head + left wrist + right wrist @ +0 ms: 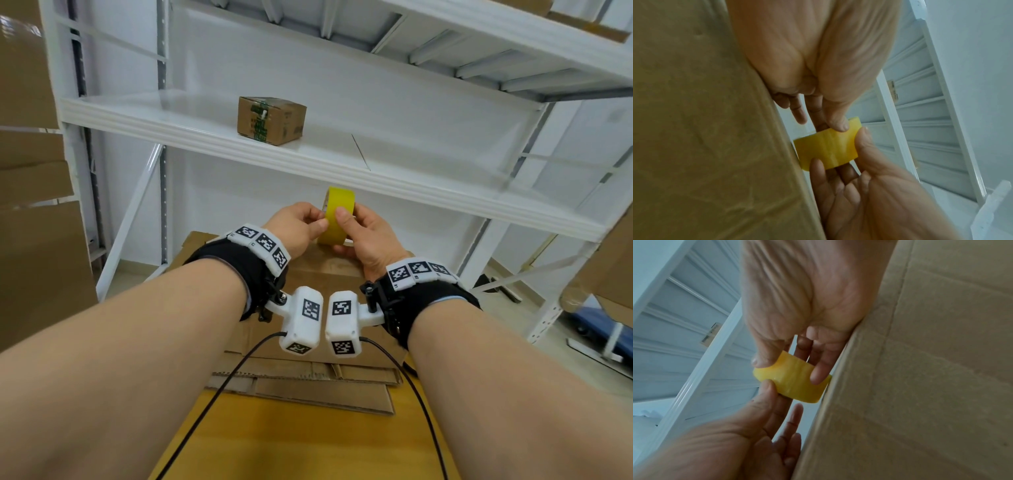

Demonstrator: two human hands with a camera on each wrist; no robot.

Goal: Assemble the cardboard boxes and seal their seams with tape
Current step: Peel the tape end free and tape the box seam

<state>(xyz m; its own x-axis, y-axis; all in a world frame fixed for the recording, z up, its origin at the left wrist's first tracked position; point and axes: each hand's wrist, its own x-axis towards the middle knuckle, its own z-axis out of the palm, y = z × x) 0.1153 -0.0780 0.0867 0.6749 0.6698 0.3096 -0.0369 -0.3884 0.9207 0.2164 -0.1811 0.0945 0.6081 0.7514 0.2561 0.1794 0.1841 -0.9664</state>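
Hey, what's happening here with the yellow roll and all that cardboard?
A person is holding a roll of yellow tape in both hands over a cardboard box on a wooden table. The right hand has the roll in its grip, thumb on the outer face, while the left hand pinches at its edge, probably hunting for the loose end. No strip is pulled out yet. Flattened cardboard lies under the box, and one small taped box sits on the white shelf behind.

Head view from above; wrist views from below.
Close on both palms, all sharing the tape roll (pixel 336 215) and the cardboard (pixel 705 129).
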